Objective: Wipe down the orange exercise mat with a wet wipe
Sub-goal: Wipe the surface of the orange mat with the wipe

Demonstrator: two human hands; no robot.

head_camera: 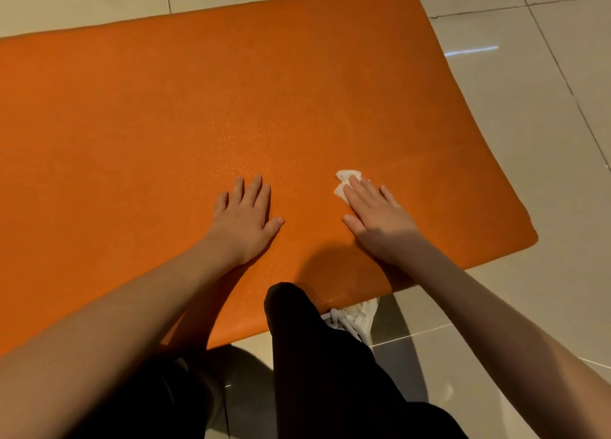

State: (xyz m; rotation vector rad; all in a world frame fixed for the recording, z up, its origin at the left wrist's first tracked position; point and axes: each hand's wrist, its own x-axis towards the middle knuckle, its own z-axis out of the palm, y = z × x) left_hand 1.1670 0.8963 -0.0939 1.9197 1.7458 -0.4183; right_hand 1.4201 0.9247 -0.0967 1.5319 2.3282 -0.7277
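Note:
The orange exercise mat (231, 91) lies flat on a tiled floor and fills most of the view. A small crumpled white wet wipe (344, 182) sits on the mat right of centre. My right hand (377, 217) presses on the wipe with straight fingers, so only the wipe's far left part shows. To its left, my left hand (246, 218) rests flat on the mat with fingers spread, holding nothing.
Glossy beige floor tiles (545, 141) surround the mat on the right and at the back. My knee in black trousers (297, 323) rests at the mat's near edge, with a white shoe (355, 319) beside it. The mat's right edge (515, 203) is close to my right hand.

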